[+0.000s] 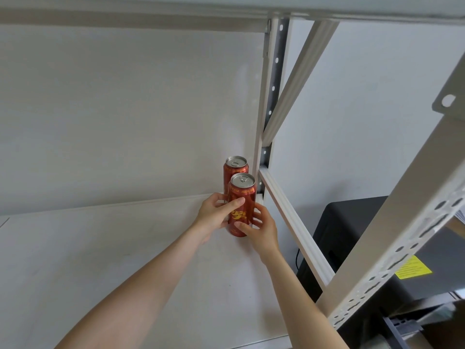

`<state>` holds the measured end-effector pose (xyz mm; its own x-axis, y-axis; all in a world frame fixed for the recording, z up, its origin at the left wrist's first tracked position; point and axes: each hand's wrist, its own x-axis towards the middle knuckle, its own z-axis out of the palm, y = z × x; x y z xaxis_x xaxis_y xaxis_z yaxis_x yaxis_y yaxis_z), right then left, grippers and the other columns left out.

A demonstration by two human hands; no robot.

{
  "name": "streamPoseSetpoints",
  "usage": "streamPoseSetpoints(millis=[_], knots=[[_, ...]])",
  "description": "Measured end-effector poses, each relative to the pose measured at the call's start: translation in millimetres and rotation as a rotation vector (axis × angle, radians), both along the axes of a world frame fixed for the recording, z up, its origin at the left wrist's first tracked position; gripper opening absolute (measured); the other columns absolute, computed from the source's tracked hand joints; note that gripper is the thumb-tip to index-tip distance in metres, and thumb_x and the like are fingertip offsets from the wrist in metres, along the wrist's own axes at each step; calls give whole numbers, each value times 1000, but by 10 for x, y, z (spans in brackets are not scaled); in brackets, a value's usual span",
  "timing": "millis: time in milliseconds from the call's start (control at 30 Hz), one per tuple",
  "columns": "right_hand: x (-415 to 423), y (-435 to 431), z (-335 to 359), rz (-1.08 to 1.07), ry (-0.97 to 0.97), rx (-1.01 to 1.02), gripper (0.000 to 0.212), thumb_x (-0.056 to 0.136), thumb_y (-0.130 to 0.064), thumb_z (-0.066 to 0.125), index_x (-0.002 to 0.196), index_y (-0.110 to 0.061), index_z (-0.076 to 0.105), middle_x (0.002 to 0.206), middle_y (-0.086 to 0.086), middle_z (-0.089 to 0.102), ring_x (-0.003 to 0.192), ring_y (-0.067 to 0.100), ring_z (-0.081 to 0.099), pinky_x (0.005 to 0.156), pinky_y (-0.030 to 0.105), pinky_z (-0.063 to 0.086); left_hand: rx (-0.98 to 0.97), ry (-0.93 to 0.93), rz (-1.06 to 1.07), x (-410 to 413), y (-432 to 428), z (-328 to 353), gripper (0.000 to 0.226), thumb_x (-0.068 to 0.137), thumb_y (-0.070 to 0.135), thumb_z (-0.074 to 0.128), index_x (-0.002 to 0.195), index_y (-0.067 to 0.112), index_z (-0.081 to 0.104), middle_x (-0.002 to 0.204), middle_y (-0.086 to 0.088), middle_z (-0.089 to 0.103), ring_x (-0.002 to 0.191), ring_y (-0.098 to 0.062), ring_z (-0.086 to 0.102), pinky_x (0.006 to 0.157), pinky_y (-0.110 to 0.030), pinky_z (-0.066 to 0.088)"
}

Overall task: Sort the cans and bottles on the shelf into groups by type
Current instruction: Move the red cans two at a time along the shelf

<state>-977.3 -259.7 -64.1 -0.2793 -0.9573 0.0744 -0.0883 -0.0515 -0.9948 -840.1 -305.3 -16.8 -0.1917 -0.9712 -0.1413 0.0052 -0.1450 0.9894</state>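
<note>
Two tall red cans with gold lettering stand upright at the back right corner of the white shelf board (125, 260). The front can (242, 197) is held from both sides. My left hand (217, 217) wraps its left side, thumb across the front. My right hand (261, 229) grips its lower right side, fingers curled round it. The rear can (235, 166) stands directly behind it near the wall, only its top part showing. No bottles are in view.
A white metal upright (266, 96) and a side rail (294, 217) close the shelf's right end. A perforated front post (402, 235) slants across the right. Beyond it sits a black box (352, 235) with a yellow label (412, 270). Another shelf (151, 16) hangs overhead.
</note>
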Motion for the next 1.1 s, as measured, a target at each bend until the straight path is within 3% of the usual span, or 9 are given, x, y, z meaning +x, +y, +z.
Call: streamPoseSetpoints(millis=[133,333,467,567,633,733,833,1000,1100], knots=[[-19,-72,-1,6,10,7,56,77,-20,83,119,-38,50,107,-20,60,99,4,60,75,15,47,15,-6,-3,-8,-65,10,86,40,61,86,106,11,60,103,-6,73,90,-18,73,72,-33,60],[-40,-136,-13,10,11,19,58,76,-19,83,121,-37,51,107,-18,61,101,5,60,75,15,47,29,-22,8,-13,-115,15,87,41,61,88,107,11,60,107,-9,71,95,-22,71,83,-42,60],[-41,-147,-37,10,28,25,58,77,-22,83,121,-39,50,107,-21,60,100,3,59,75,15,47,33,-35,1,-3,-95,27,91,39,63,87,108,12,59,109,-8,70,97,-22,71,82,-39,60],[-27,-135,-28,3,49,38,57,78,-23,82,121,-39,48,106,-24,57,97,1,59,74,13,46,14,-81,-22,14,-73,44,74,53,60,84,107,15,60,106,-2,69,97,-16,69,73,-31,59],[-31,-115,-20,-15,64,50,57,78,-24,82,122,-38,47,105,-20,58,97,4,60,74,14,47,-23,-169,-49,54,-55,63,58,66,59,79,106,20,62,103,2,69,98,-13,67,73,-30,56],[-52,-53,-11,-60,124,81,61,80,-28,80,132,-30,47,113,-8,61,100,11,60,75,21,48,-88,-284,-62,179,-11,74,35,80,56,69,100,27,66,103,7,70,103,-14,65,89,-37,51],[-62,79,-4,-106,233,128,64,84,-35,75,138,-26,42,121,-3,57,105,15,57,71,21,45,-209,-381,-35,341,105,70,19,90,47,61,94,30,67,98,12,70,103,-14,65,84,-27,47],[-21,426,39,-88,547,172,64,89,-37,67,143,-29,32,141,-1,51,123,19,52,95,38,49,-464,-796,13,656,442,31,34,94,40,58,117,16,63,117,-2,65,108,-18,63,89,-32,48],[65,709,80,-80,799,143,66,92,-37,63,147,-27,29,146,-1,46,127,23,49,96,42,49,-615,-1023,17,840,725,14,40,94,43,55,124,17,59,124,-2,59,113,-24,57,87,-37,48]])
